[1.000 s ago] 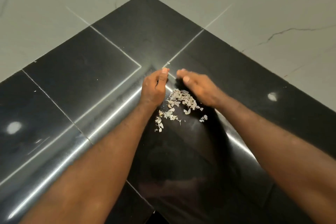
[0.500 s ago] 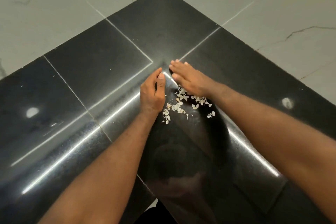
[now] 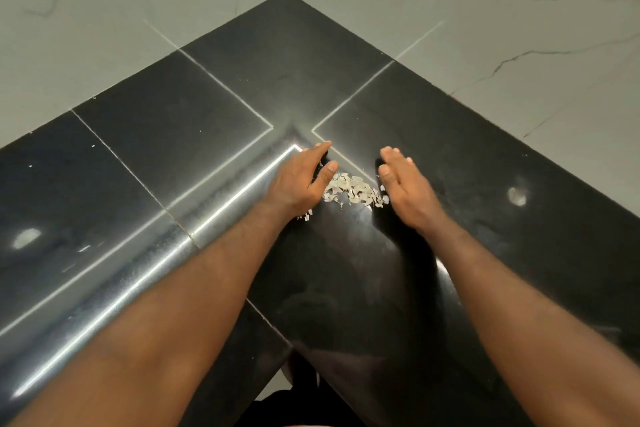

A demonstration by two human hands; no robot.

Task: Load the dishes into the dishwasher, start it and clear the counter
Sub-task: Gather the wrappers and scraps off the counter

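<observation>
- Head view: one glossy black table [image 3: 166,156] forms an inside corner. It is backed by two pale, marble-patterned wall panels [image 3: 104,10] that meet at that corner.
- Hands: two, both bare, both low over the table near the corner.
- Left hand [image 3: 299,180]: fingers straight, thumb spread apart from them, outer edge turned down toward the table. It holds nothing and stands just left of the scraps.
- Right hand [image 3: 405,191]: fingers straight and close together, palm facing left. It holds nothing and stands just right of the scraps.
- Scraps [image 3: 353,189]: one loose pile of thin pale flakes on the table, between the two hands. They may be dried peel or shell; the pieces are too small to tell.
- Stray flakes [image 3: 305,216]: a few, beside the left wrist.
- Light reflections: two round pale spots on the table, one far left [image 3: 26,237], one to the right [image 3: 517,196].
</observation>
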